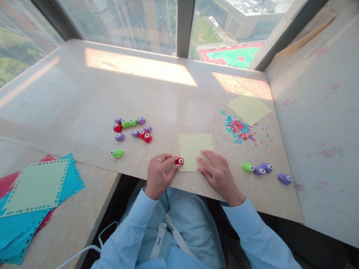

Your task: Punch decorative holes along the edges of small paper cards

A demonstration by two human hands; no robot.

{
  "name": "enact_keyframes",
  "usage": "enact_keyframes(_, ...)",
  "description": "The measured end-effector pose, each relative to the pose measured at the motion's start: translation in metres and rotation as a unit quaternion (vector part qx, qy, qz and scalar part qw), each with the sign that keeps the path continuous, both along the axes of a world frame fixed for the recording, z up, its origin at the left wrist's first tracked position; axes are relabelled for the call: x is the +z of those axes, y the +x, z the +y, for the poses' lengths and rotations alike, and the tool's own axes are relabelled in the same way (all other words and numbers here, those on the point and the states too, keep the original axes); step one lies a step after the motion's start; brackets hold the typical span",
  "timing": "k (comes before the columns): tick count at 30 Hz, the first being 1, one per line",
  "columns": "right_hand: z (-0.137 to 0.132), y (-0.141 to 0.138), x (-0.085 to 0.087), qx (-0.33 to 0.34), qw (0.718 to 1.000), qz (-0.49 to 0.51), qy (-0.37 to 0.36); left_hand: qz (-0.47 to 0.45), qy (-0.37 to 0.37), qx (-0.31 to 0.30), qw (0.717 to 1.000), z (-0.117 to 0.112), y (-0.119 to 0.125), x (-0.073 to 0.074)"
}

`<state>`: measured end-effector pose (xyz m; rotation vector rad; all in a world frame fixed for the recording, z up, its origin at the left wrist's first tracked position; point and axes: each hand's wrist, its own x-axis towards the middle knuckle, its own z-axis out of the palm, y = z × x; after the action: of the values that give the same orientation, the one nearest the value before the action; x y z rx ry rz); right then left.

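Observation:
Between the thumb and fingers of my left hand [160, 175] is a small red craft punch [179, 161], set on the left edge of a pale yellow sheet of paper [193, 149]. Small holes run down the sheet's left and right edges. My right hand [217, 172] lies with its fingers spread on the sheet's right part, holding nothing. Left of the sheet stand several purple, green and red punches [131, 122], and a green punch [116, 153] stands apart, nearer to me.
Blue and red paper bits [238, 129] lie scattered at the right, beside blank yellow sheets [250, 108]. More punches [259, 170] stand near the right front edge. Punched coloured sheets [36, 186] are stacked at the left. A window borders the back, a papered wall [316, 130] the right.

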<state>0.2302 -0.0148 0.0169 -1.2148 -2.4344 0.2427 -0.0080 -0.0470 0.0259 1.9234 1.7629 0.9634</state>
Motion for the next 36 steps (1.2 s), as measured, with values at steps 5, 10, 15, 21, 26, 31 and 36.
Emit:
enact_keyframes(5,0.001,0.0,-0.001,0.002,1.0,-0.001,0.004,0.0,0.0,0.002,1.0,0.0,0.0,-0.001)
enact_keyframes(10,0.001,0.001,0.0,-0.004,0.998,0.051,0.024,-0.02,-0.012,0.01,1.0,-0.001,0.0,0.001)
enact_keyframes(15,0.001,0.006,0.004,-0.057,0.984,0.161,0.055,-0.103,-0.064,0.046,0.992,0.004,0.002,0.007)
enact_keyframes(21,0.0,0.008,0.004,-0.105,0.973,0.205,0.031,-0.136,-0.172,0.117,0.969,0.023,0.008,0.017)
enact_keyframes(26,0.001,0.008,0.004,-0.13,0.967,0.221,0.009,-0.077,-0.219,0.121,0.965,0.032,0.01,0.024)
enact_keyframes(31,0.001,0.008,0.004,-0.139,0.96,0.242,0.0,-0.065,-0.226,0.116,0.965,0.032,0.011,0.025)
enact_keyframes(36,0.0,0.009,0.004,-0.181,0.936,0.299,-0.02,-0.033,-0.236,0.132,0.962,0.031,0.014,0.027)
